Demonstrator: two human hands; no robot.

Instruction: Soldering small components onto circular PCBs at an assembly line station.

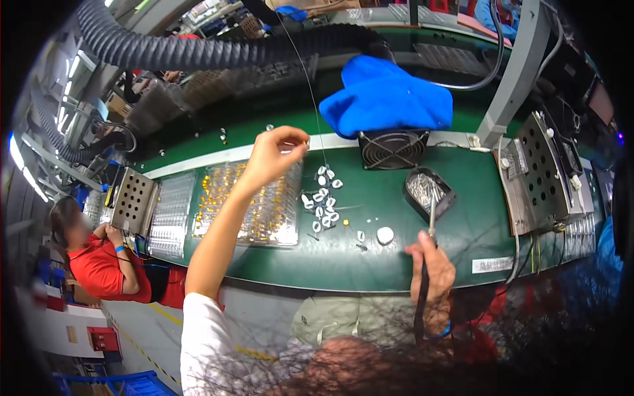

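Left hand (274, 155) raised above tray (264, 204), fingertips pinched on thin wire (310, 86) (feeding it down, likely). Right hand (432, 264) closed around soldering iron (430, 214), tip near holder (429, 191). White parts (323, 198) scattered on green counter (396, 251) between hands.

My bench top (370, 257) is dark green. The cloth (386, 99) is bright blue, the small parts (323, 201) white, the tray (264, 198) clear with gold pieces, the fan (393, 150) black, my sleeve (205, 336) white.
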